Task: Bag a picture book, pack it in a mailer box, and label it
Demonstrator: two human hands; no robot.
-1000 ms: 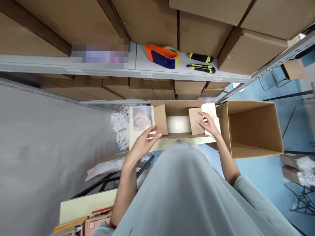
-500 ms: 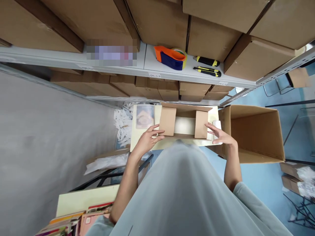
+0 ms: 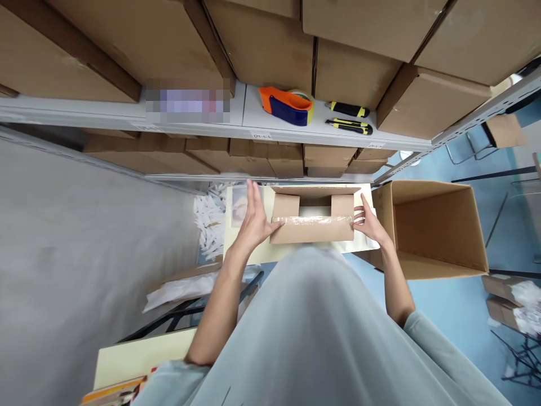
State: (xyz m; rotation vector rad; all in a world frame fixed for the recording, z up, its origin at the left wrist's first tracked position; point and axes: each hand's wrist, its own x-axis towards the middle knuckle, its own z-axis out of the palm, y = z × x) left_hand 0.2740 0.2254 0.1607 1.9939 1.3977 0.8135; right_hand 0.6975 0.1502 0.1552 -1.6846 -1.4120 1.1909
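A small cardboard box (image 3: 313,231) lies on the pale yellow table (image 3: 262,255) in front of me. Its end flaps are folded inward, and the near long flap, with shiny clear tape along its edge, is folded over them. The far flap stands up, and a gap in the middle shows the pale inside. At the box's left end is my left hand (image 3: 253,225), fingers stretched out and thumb at the near flap's corner. My right hand (image 3: 369,223) is at the right end, fingers apart, the thumb and a fingertip near the flap's edge.
An orange and blue tape dispenser (image 3: 287,106) and two utility knives (image 3: 349,117) lie on the shelf ahead, among large cartons (image 3: 359,73). A tall open carton (image 3: 439,225) stands right of the table. White paper scraps (image 3: 209,223) are heaped at the left.
The near long flap with the tape has been folded inward over the end flaps. My left hand has turned with fingers pointing forward; my right hand's fingers have risen.
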